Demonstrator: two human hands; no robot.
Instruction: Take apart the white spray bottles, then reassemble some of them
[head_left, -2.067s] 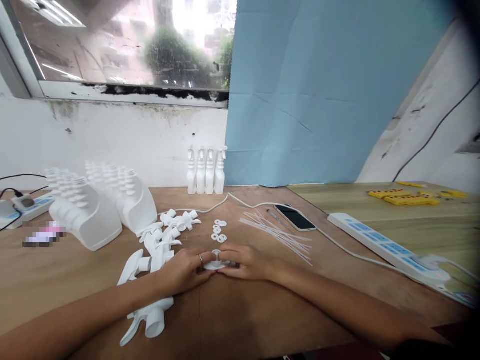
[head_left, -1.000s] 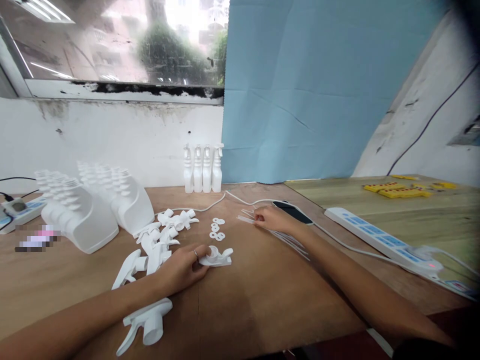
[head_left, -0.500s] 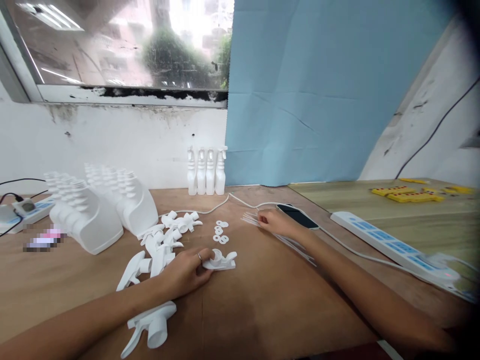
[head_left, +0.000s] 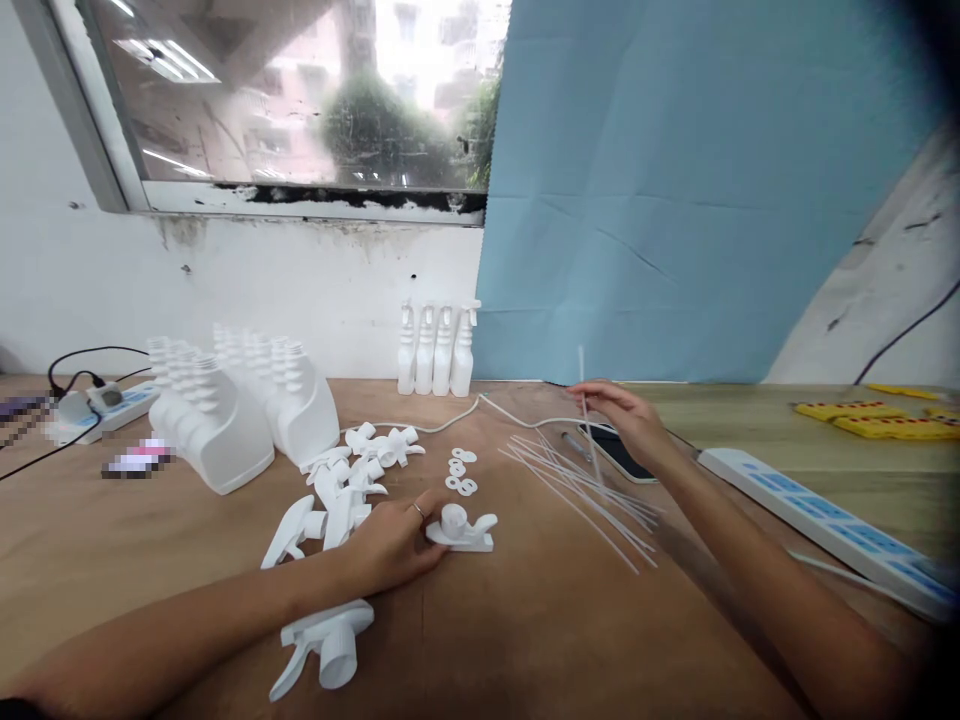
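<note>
My left hand (head_left: 401,540), with a ring on one finger, grips the end of a white spray nozzle head (head_left: 463,530) lying on the wooden table. Between the fingertips of my right hand (head_left: 619,410) is a thin white tube (head_left: 588,415), held nearly upright. Beneath it several more thin tubes (head_left: 577,492) lie spread on the table. Small white rings (head_left: 457,467) rest behind the held nozzle head. Several other nozzle heads are piled (head_left: 345,490) left of my left hand, and one more (head_left: 330,645) lies in front of my left forearm.
White bottles lie stacked (head_left: 217,430) at the left, and several upright spray bottles (head_left: 444,350) stand by the wall. A phone (head_left: 637,465), a pen and a power strip (head_left: 825,520) are at the right. A white cable (head_left: 525,422) crosses the back.
My right hand has lifted off the tubes, raising one of them upright. The other tubes now show more fully. My left hand stays at the nozzle head, and the view has shifted slightly left.
</note>
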